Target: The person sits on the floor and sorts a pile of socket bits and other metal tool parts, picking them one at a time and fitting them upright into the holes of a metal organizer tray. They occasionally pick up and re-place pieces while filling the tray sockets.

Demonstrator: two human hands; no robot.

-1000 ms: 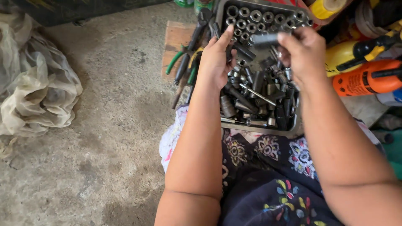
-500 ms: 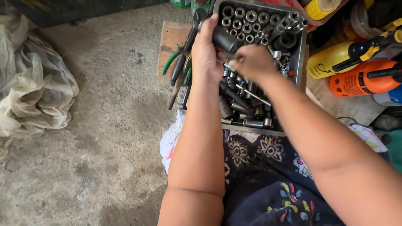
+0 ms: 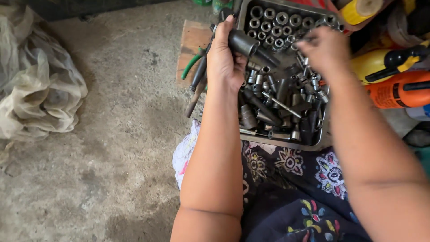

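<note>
Rough concrete floor [image 3: 103, 134] lies under us, with a crumpled plastic sheet [image 3: 36, 89] off to one side and a tray of sockets [image 3: 286, 143] against our lap. We judge we are mid-sort, picking through the loose sockets. Our left hand [image 3: 226, 58] has its grip clamped on a large dark socket [image 3: 244, 42], held above the tray's near corner. Our right hand [image 3: 324, 47] reaches among the upright sockets at the far end; whether its fingers are closed on one we cannot tell. Matching a piece to the held socket likely calls for careful fingertip picking.
</note>
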